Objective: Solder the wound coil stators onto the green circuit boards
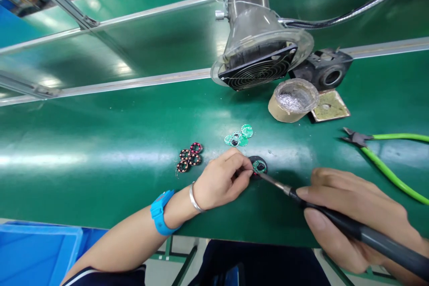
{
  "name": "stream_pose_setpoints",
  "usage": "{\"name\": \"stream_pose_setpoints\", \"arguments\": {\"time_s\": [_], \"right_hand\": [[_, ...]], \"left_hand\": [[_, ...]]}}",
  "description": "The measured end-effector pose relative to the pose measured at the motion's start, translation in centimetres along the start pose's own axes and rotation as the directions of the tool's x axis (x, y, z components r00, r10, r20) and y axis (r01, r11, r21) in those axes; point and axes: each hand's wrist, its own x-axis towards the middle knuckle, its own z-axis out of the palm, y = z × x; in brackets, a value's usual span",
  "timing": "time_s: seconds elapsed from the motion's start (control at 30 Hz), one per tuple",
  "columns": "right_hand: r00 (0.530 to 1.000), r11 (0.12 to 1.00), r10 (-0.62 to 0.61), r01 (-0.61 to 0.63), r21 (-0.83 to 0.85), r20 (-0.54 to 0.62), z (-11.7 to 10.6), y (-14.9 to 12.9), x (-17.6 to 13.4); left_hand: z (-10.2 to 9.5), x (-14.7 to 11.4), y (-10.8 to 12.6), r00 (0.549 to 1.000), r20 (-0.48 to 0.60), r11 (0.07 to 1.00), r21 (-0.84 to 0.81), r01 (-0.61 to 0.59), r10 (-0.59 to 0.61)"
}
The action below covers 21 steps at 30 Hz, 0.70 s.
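Landmark: the black disc [254,158] lay on the green bench [110,178].
Round board: the small board [256,164] sat on the disc, with a dark component on its face and a bit of red at its near-left edge.
Left hand: the left hand [221,174] came in from the disc's left, thumb and fingertips together at the board's edge; whether they pinched anything thin was too small to tell.
Right hand: the right hand [362,205], right of the disc, was clamped on the soldering iron [348,225], its tip at the board's near-right edge, contact uncertain.
Weight: the board looked very light, likely to skid under a nudge.
Stiffness: probably rigid, with fragile joints and face parts.
Hold: best by the bare rim, away from the hot tip, without pressing the component.
Iron hold: best on the dark handle, well behind the metal.
Ring parts: the ring-shaped pieces [190,157] lay left of the disc, seemingly light and hard.
Spare boards: the loose green boards [247,131] lay just beyond the disc, overlapping, perhaps slick; edges would suit fingertips.
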Motion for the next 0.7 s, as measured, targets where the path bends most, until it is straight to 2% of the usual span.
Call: {"name": "stream_pose_setpoints", "arguments": {"time_s": [0.17, 0.7], "right_hand": [[1.000, 0.999, -0.014, 0.014, -0.041, -0.002, 0.36, 0.14, 0.13], [1.000, 1.000, -0.021, 0.021, 0.022, 0.012, 0.64, 0.16, 0.25]], "left_hand": [[0.01, -0.03, -0.02, 1.000, 0.003, 1.000, 0.011, -0.005, 0.005], [0.00, 0.00, 0.03, 1.000, 0.003, 1.000, 0.006, 0.005, -0.005]]}}
